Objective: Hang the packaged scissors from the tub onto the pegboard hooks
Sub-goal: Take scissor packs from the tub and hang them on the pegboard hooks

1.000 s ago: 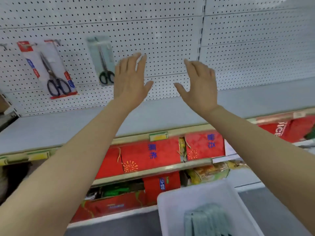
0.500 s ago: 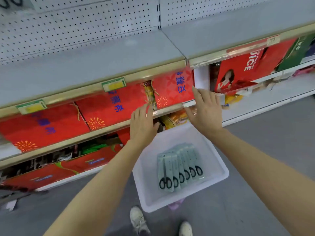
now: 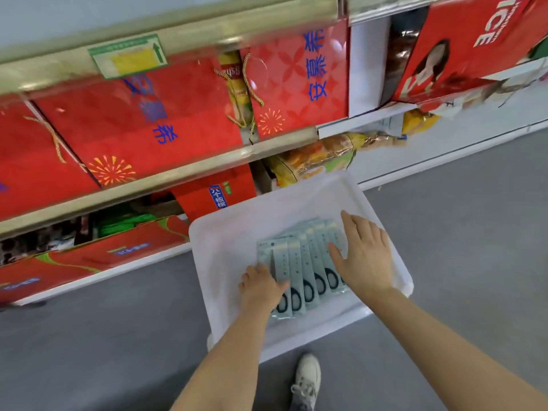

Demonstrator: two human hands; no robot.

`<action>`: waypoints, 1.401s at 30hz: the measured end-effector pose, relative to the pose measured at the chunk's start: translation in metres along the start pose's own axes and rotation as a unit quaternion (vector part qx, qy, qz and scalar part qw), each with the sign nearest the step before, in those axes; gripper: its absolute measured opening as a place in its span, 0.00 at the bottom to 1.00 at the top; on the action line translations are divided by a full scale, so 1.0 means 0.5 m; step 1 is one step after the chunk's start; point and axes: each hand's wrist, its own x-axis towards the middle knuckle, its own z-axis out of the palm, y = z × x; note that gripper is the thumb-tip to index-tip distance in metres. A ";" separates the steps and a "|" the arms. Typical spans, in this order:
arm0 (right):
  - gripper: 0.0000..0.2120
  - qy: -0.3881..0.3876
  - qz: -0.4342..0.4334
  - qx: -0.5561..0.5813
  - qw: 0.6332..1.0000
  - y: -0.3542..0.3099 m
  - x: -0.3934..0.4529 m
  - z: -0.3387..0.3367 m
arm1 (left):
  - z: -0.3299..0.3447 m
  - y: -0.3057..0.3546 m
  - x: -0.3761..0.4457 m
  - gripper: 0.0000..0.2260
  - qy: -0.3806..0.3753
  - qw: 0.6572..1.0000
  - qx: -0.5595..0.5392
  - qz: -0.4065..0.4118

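Observation:
A white plastic tub (image 3: 225,250) stands on the floor below me. In it lies a fanned row of several packaged scissors (image 3: 302,262), pale green cards with black handles toward me. My left hand (image 3: 261,289) is in the tub, fingers curled down onto the leftmost pack at its handle end. My right hand (image 3: 364,262) hovers flat over the right end of the row, fingers spread, covering the last packs. The pegboard is out of view.
Store shelves with red gift boxes (image 3: 166,123) and snack bags (image 3: 323,158) rise right behind the tub. A metal shelf edge (image 3: 184,28) runs overhead. Grey floor (image 3: 459,232) lies right of the tub; my white shoe (image 3: 308,378) is just below it.
My view has tipped down from the pegboard to the tub. Both hands have dropped from the shelf front into the tub, the left landing on the leftmost pack.

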 end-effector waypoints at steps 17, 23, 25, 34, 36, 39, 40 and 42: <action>0.28 -0.139 0.069 0.053 0.987 -0.043 -0.074 0.159 | 0.016 -0.011 0.034 0.45 0.081 0.973 -0.181 -0.120; 0.37 -0.293 0.207 0.069 0.931 -0.148 -0.084 0.248 | -0.025 -0.052 0.002 0.42 0.187 0.934 -0.292 -0.083; 0.44 -0.275 0.207 0.014 0.939 -0.178 -0.096 0.273 | -0.030 -0.060 -0.007 0.41 0.213 0.923 -0.310 -0.078; 0.38 -0.253 0.240 0.035 0.936 -0.219 -0.098 0.295 | -0.043 -0.077 -0.059 0.46 0.224 0.917 -0.328 -0.040; 0.32 -0.230 0.244 0.128 0.933 -0.230 -0.097 0.289 | -0.053 -0.079 -0.073 0.47 0.236 0.915 -0.324 -0.039; 0.35 -0.249 0.195 0.148 0.937 -0.244 -0.098 0.270 | -0.074 -0.084 -0.099 0.49 0.260 0.899 -0.351 -0.024; 0.37 -0.257 0.189 0.151 0.935 -0.245 -0.096 0.258 | -0.084 -0.085 -0.109 0.49 0.268 0.893 -0.362 -0.020; 0.38 -0.256 0.198 0.168 0.931 -0.244 -0.089 0.231 | -0.104 -0.083 -0.127 0.51 0.286 0.881 -0.375 -0.009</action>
